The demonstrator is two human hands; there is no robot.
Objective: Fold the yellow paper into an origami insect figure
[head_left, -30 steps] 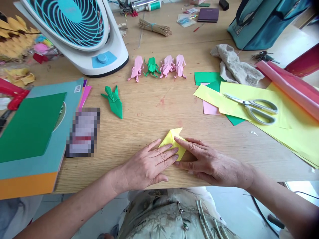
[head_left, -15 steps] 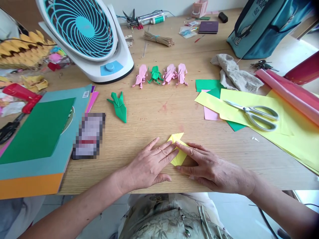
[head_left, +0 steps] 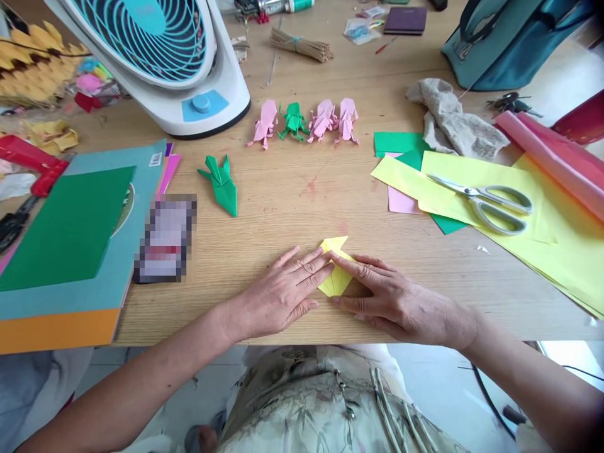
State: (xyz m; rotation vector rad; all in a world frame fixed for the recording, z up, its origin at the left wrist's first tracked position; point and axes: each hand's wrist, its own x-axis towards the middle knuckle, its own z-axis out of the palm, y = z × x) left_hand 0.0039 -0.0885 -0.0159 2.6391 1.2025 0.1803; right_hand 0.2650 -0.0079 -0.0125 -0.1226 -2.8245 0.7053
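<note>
A small folded piece of yellow paper (head_left: 336,282) lies on the wooden table near its front edge, with a pointed flap at its top. My left hand (head_left: 278,292) rests flat on its left side, fingers stretched out over the folds. From the other side, my right hand (head_left: 399,301) presses on it with the index fingertip, the other fingers spread on and beside the paper. Both hands partly cover it. Beyond them stand several folded paper figures, among them a pink one (head_left: 265,124) and a green one (head_left: 294,121). A partly folded green paper piece (head_left: 223,187) lies to the left.
Scissors (head_left: 488,198) lie on yellow paper sheets (head_left: 561,258) at the right. A phone (head_left: 166,239) and a stack of coloured sheets (head_left: 117,251) are at the left. Behind stand a fan (head_left: 202,107), a tied bundle of sticks (head_left: 302,45) and a teal bag (head_left: 500,53).
The view has tilted down a little, so everything sits higher in the picture. My hands stay on the yellow paper in almost the same pose.
</note>
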